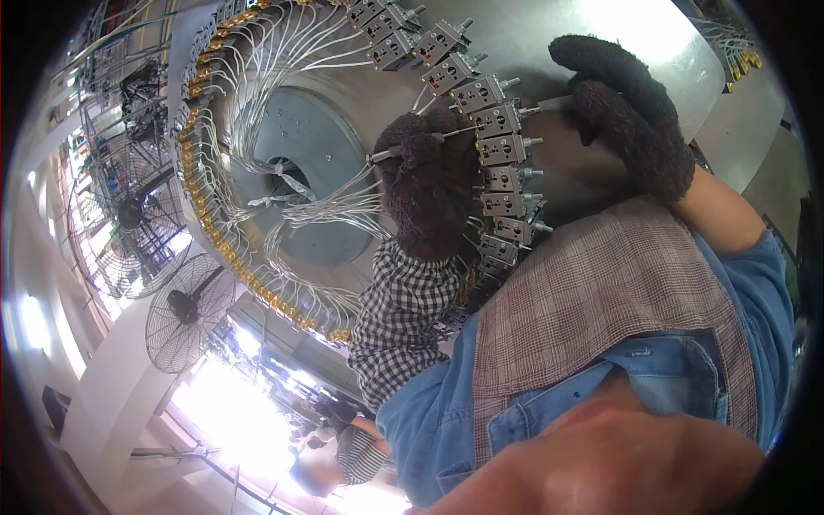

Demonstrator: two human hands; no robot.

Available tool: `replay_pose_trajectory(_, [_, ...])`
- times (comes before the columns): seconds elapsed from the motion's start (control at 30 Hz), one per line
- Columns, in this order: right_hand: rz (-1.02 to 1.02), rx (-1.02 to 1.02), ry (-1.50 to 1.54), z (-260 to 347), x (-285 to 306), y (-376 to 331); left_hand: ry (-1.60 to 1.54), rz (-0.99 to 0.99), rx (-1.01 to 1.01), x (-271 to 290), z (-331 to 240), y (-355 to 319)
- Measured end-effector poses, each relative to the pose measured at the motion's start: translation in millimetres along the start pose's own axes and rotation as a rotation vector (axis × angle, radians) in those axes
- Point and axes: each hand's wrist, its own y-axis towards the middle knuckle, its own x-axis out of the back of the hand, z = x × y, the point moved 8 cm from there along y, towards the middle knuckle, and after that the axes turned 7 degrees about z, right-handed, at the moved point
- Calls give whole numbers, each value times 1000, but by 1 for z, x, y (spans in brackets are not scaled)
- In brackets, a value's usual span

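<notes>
My left hand point(425, 184), in a dark knitted glove, is closed on a thin rod-like piece point(451, 133) with a fine tip. That tip reaches one of the small silver metal blocks point(498, 149), which have holes and outward pins and stand side by side along a ring. On the outer side of these blocks, my right hand point(631, 120), gloved likewise, is closed around a tool with a grey shaft point(556, 104); its kind is unclear. The shaft points at a block's pin. White wires point(343, 204) gather in tied bundles over a grey disc point(330, 129) inside the ring.
Gold-coloured fittings point(219, 227) line the ring's far-left rim. A shiny metal surface point(609, 34) lies beyond the blocks, with yellow-tipped wires point(742, 67) at far right. Two fans, a nearer fan point(184, 309) and a farther fan point(129, 212), stand left. Another person point(356, 455) appears at the lower left.
</notes>
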Motion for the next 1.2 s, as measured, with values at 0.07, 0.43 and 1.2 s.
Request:
replay_pose_trajectory(0.07, [10,29,5,2,-2,2,4,-19,-2,2,0,-1])
replay_pose_trajectory(0.43, [-18,-43,268,-16,-2,-30,259,22,30,10,-20,-21])
replay_pose_trajectory(1.2, [18,259,-170,-29,-15,-44,177,14,73,14,-3,-17])
